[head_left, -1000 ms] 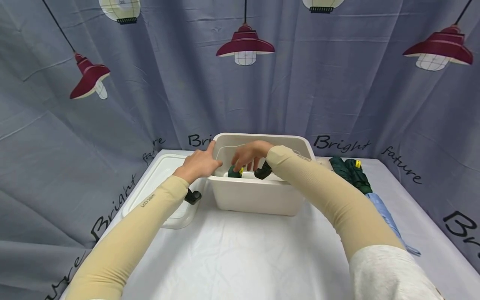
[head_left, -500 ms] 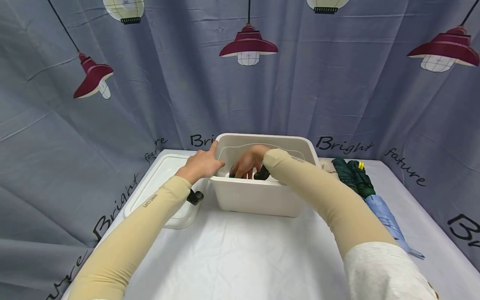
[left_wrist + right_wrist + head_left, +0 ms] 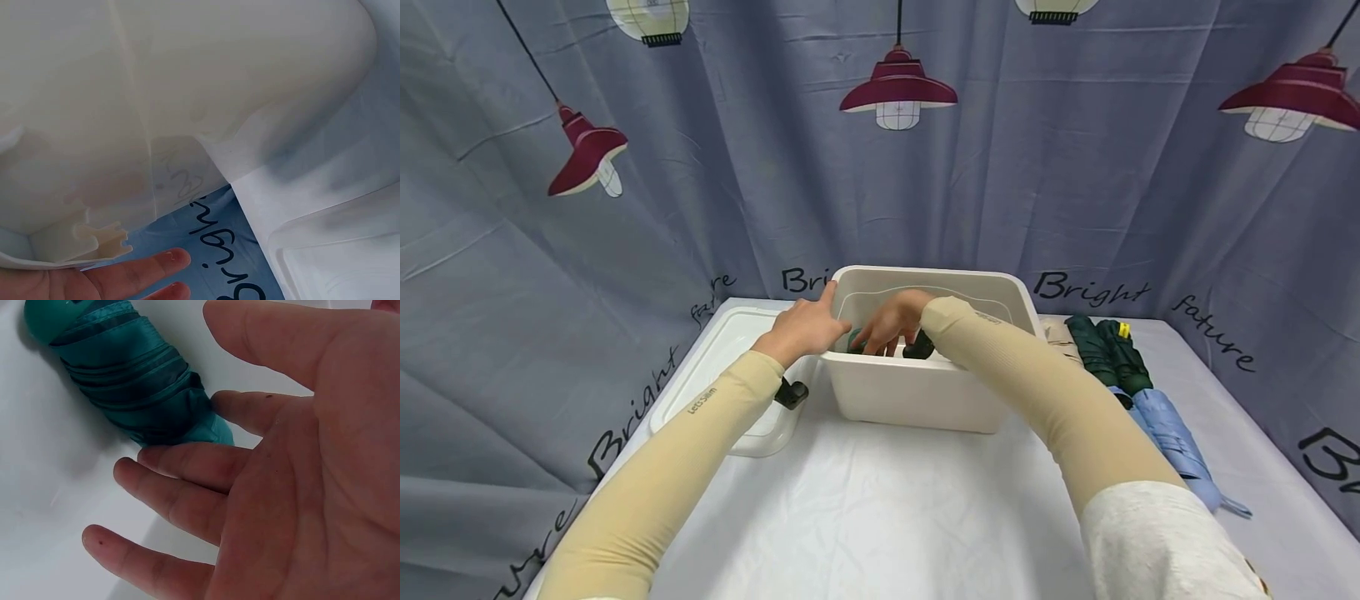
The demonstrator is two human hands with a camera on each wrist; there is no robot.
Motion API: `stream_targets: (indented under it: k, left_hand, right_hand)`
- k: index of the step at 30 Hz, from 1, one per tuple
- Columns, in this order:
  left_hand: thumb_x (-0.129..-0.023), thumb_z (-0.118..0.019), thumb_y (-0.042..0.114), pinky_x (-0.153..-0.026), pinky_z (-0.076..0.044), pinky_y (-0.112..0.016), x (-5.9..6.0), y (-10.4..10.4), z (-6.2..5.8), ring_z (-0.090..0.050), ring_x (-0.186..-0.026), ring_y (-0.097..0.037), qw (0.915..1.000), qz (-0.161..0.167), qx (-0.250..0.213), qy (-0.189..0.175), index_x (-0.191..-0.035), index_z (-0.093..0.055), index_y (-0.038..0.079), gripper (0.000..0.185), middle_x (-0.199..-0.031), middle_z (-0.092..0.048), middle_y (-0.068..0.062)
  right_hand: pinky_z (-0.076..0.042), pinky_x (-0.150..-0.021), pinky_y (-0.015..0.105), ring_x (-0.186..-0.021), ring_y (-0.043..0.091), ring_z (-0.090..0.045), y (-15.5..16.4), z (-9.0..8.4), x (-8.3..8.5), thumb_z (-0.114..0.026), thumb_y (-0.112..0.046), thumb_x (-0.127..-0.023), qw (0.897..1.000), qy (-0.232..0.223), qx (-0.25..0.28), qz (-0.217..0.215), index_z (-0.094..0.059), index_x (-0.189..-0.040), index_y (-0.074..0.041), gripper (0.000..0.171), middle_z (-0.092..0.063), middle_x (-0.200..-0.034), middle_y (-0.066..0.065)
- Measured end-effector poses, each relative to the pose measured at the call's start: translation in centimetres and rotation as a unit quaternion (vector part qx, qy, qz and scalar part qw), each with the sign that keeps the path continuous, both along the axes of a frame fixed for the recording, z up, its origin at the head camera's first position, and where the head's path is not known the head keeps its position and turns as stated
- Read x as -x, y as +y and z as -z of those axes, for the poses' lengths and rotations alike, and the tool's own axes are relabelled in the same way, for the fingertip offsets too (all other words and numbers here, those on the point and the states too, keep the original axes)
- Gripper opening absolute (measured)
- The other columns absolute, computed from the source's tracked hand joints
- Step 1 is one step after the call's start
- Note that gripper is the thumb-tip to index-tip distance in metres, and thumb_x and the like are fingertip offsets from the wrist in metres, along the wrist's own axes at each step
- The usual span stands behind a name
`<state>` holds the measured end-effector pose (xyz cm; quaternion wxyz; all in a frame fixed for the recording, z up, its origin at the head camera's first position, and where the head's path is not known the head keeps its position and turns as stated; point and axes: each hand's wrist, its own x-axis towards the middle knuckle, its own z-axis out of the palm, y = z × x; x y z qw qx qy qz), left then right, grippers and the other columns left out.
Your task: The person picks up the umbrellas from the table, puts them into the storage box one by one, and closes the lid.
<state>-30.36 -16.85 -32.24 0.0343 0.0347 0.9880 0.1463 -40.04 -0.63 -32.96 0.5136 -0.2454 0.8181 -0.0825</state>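
Note:
A folded green umbrella lies on the floor of the white plastic box, its rounded end at upper left in the right wrist view. My right hand reaches down inside the box, palm towards the umbrella's near end. Its fingers are spread and nearly straight, fingertips right at the fabric, not curled round it. My left hand rests on the box's left rim with the thumb pointing inward and the fingers stretched along the edge. In the left wrist view its straight fingers show beside the box wall.
A white lid lies left of the box, partly under my left forearm. To the right lie folded umbrellas: dark green ones, light blue ones and a beige one. A grey printed curtain hangs behind the table.
My right hand has gone lower into the box and slightly left, now covering most of the green umbrella in the head view. My left hand stays on the rim.

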Motion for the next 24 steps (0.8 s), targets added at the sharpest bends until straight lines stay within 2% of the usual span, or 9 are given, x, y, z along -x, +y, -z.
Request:
stream_targets:
  k: [5,12,15,20,24]
  left_hand:
    - [-0.094,-0.051,0.047,-0.087,-0.049,-0.052,0.05,0.02,0.05,-0.062,-0.114,-0.035,1.0000,0.000,0.000,0.004,-0.163,-0.008,0.019,0.086,-0.135,-0.060,-0.022]
    - [-0.093,-0.050,0.046,-0.083,-0.050,-0.051,-0.01,0.04,-0.01,-0.064,-0.108,-0.034,1.0000,0.003,0.000,0.002,-0.163,-0.008,0.019,0.086,-0.132,-0.062,-0.021]
    - [-0.093,-0.050,0.046,-0.083,-0.050,-0.050,0.07,0.03,0.04,-0.064,-0.105,-0.033,1.0000,0.001,0.000,0.005,-0.163,-0.008,0.019,0.085,-0.130,-0.063,-0.021]
    - [-0.094,-0.050,0.046,-0.083,-0.050,-0.050,-0.01,0.02,0.06,-0.064,-0.106,-0.033,1.0000,-0.002,0.004,0.004,-0.163,-0.008,0.019,0.085,-0.129,-0.063,-0.022]
    - [-0.094,-0.050,0.045,-0.081,-0.050,-0.049,-0.19,0.13,-0.08,-0.064,-0.104,-0.033,1.0000,0.001,0.006,0.004,-0.163,-0.008,0.018,0.085,-0.125,-0.064,-0.022]
  right_hand:
    - [-0.040,-0.105,0.051,-0.130,0.022,-0.055,-0.03,-0.18,-0.06,-0.059,-0.040,-0.100,1.000,0.006,-0.005,-0.005,-0.021,-0.162,-0.027,0.074,-0.058,-0.141,0.004]
    - [-0.042,-0.083,0.035,-0.110,0.021,-0.064,-0.09,-0.28,-0.22,-0.059,-0.037,-0.101,0.999,-0.030,-0.001,0.010,-0.026,-0.161,-0.029,0.069,-0.067,-0.124,0.005]
    - [-0.041,-0.077,0.031,-0.111,0.019,-0.064,-0.12,-0.25,-0.31,-0.057,-0.034,-0.102,0.999,-0.038,0.006,0.014,-0.026,-0.161,-0.027,0.067,-0.068,-0.124,0.005]
    - [-0.039,-0.075,0.029,-0.118,0.017,-0.061,-0.24,-0.15,-0.34,-0.057,-0.031,-0.103,0.999,-0.041,0.011,0.020,-0.026,-0.161,-0.026,0.066,-0.065,-0.132,0.003]
    - [-0.037,-0.073,0.028,-0.114,0.015,-0.059,-0.31,-0.21,-0.27,-0.057,-0.032,-0.103,0.999,-0.046,0.011,0.017,-0.025,-0.161,-0.028,0.066,-0.064,-0.133,0.001]
